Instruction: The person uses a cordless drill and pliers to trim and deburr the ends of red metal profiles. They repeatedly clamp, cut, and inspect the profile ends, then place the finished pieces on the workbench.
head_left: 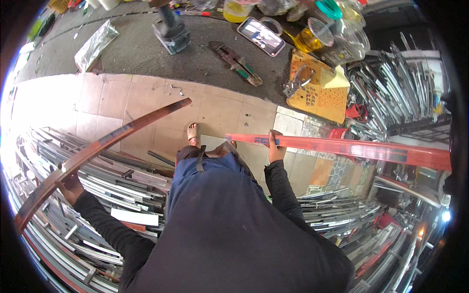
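Note:
Out to the left, my left hand [72, 188] grips a long reddish-brown strip or bar [139, 121], its far end pointing toward the bench. The bar slants from the lower left up toward the middle and looks bent by the lens. In my right hand [276, 147] is a second long bar, bright red [337, 146], running sideways to the right rim with its left end in front of my body. Fingers of both hands are closed around the bars. The two bars are apart from each other.
Ahead, a dark workbench [132, 53] carries green-handled cutters [235, 63], a phone [261, 36], yellow cardboard [312, 100] with a metal tool [298, 82], and plastic tubs [309, 36]. Racked metal profiles [117, 188] lie left; more profiles [398, 80] stand at the right.

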`<act>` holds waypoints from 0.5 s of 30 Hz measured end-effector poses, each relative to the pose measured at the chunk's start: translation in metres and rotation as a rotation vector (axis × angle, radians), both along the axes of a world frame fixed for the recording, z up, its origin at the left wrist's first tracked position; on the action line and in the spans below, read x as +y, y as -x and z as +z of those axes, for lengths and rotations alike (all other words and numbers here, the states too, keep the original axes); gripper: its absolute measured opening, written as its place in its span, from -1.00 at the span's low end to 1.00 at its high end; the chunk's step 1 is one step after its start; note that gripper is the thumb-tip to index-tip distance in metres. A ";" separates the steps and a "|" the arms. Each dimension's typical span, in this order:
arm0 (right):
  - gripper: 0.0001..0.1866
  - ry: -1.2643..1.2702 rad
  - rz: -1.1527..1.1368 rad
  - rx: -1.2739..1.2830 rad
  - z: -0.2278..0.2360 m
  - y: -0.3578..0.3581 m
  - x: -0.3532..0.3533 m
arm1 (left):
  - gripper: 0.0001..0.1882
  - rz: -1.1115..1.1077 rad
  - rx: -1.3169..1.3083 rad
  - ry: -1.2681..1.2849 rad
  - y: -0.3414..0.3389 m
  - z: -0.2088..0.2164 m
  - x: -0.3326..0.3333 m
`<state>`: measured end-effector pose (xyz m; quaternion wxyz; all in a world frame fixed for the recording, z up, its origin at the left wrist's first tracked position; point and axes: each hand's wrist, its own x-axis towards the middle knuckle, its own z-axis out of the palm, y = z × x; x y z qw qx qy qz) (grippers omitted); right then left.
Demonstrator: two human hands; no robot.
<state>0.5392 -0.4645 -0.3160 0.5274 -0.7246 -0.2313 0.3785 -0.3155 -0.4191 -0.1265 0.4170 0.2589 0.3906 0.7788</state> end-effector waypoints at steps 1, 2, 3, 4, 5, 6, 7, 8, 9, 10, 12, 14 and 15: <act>-0.60 -0.027 0.095 -0.076 0.011 -0.001 0.003 | -0.17 0.093 -0.036 -0.033 -0.027 0.008 -0.001; -0.58 -0.046 0.188 -0.141 0.023 -0.003 0.005 | -0.13 0.014 -0.009 -0.150 -0.056 0.012 0.004; -0.55 -0.063 0.287 -0.198 0.035 -0.004 0.006 | -0.12 0.097 -0.085 -0.124 -0.083 0.018 0.011; -0.54 -0.076 0.338 -0.216 0.048 -0.007 0.005 | -0.11 0.170 -0.171 -0.096 -0.109 0.024 0.017; -0.52 -0.090 0.394 -0.227 0.060 -0.013 0.006 | -0.10 0.204 -0.121 -0.068 -0.135 0.028 0.024; -0.51 -0.077 0.444 -0.244 0.073 -0.018 0.007 | -0.08 0.312 -0.084 -0.009 -0.160 0.031 0.031; -0.48 -0.051 0.520 -0.244 0.085 -0.024 0.007 | -0.07 0.267 -0.028 -0.034 -0.181 0.035 0.037; -0.44 -0.048 0.600 -0.295 0.097 -0.029 0.007 | -0.07 0.192 0.060 -0.098 -0.200 0.040 0.043; -0.46 -0.044 0.664 -0.339 0.109 -0.033 0.006 | -0.08 0.055 0.058 -0.142 -0.214 0.046 0.048; -0.47 -0.016 0.709 -0.373 0.121 -0.038 0.006 | -0.08 0.067 0.054 -0.107 -0.224 0.055 0.054; -0.48 -0.045 0.712 -0.350 0.143 -0.039 0.004 | -0.09 -0.019 0.059 -0.137 -0.242 0.067 0.063; -0.51 -0.050 0.734 -0.383 0.163 -0.038 0.008 | -0.15 0.086 0.060 -0.045 -0.256 0.072 0.070; -0.53 -0.035 0.750 -0.427 0.173 -0.037 0.008 | -0.18 0.094 0.032 -0.027 -0.261 0.073 0.074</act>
